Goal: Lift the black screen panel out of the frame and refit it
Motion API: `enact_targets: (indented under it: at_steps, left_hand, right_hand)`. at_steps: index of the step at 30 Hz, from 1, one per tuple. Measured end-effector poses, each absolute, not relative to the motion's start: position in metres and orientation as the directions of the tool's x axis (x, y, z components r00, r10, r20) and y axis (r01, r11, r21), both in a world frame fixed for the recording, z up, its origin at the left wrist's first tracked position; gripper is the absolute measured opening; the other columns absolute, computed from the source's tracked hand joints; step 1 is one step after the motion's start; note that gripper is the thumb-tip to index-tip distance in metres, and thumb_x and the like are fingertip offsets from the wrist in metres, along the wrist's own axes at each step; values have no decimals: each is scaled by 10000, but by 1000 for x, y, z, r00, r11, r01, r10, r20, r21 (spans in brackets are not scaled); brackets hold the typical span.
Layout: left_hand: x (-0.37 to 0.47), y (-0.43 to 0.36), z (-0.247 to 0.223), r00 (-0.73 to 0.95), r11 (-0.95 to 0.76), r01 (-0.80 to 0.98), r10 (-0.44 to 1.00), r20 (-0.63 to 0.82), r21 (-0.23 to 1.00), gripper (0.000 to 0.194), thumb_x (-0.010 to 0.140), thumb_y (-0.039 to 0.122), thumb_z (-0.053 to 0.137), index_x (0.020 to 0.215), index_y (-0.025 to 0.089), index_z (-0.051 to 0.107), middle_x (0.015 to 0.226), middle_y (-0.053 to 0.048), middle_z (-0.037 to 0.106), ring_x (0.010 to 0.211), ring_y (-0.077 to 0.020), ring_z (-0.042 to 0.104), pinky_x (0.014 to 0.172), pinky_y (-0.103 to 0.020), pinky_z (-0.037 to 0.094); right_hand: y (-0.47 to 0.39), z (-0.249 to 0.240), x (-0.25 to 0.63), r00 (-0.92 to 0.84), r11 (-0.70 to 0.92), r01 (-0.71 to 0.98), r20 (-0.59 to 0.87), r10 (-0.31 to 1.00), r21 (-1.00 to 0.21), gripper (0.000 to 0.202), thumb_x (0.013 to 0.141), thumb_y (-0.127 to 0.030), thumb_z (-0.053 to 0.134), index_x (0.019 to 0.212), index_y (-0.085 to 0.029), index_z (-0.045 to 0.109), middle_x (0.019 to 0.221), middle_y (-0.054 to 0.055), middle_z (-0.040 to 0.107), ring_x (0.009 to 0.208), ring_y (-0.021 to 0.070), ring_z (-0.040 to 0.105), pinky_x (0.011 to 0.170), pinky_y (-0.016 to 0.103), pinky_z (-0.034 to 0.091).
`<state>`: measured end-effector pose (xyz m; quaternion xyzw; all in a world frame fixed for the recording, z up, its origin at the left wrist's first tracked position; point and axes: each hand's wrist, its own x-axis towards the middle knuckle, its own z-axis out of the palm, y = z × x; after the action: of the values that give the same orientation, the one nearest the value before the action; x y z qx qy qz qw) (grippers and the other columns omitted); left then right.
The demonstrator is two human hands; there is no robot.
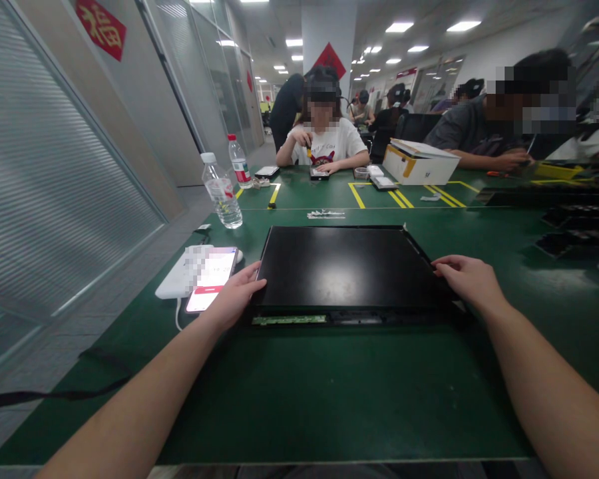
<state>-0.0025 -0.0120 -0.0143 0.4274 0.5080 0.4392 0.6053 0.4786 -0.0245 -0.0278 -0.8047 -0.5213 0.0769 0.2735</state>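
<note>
A black flat display panel [329, 273] lies before me on the green table, its glossy face up and reflecting light. Along its near edge runs a narrow green circuit board [289, 320] set in a black strip. My left hand [237, 296] grips the panel's left edge, thumb on top. At the right edge, my right hand [466, 279] pinches the thin black rim between thumb and fingers. The undersides of the fingers on both hands are hidden.
Left of the panel are a lit phone [212, 279], a white device [180, 273] and a water bottle [222, 193]. Small white scraps [325, 214] lie beyond the panel. Dark strip-like parts [579, 216] sit at right. Across the table, a person [324, 136] works with a tool near a white box [420, 163].
</note>
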Motion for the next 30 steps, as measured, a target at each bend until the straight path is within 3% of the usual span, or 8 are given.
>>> enact_targets:
  at_steps: [13,23,30]
  left_hand:
    - [2,-14,-12,57,269,-131,963,-264,954,698,882,61,685,1561,159,554,1311,-121,796,1250,-284,743,1143,-417,535]
    - [3,-18,-6,91,278,-132,959,-267,952,717,914,87,660,1609,164,501,1415,-135,742,1266,-293,729,1055,-386,585]
    - [6,-20,0,29,304,-110,953,-303,946,761,957,105,629,1674,136,378,1431,-158,727,1258,-282,729,999,-343,599]
  right_hand:
    - [-24,-26,477,454,-318,791,154,878,-523,214,784,-356,610,855,-290,801,809,50,794,866,306,737,778,436,546]
    - [-26,-25,473,440,-306,825,200,876,-475,217,795,-388,601,835,-303,796,850,59,803,890,319,725,794,451,541]
    - [-27,-26,471,412,-289,855,225,883,-431,261,817,-405,592,887,-290,815,841,73,786,842,305,711,736,424,521]
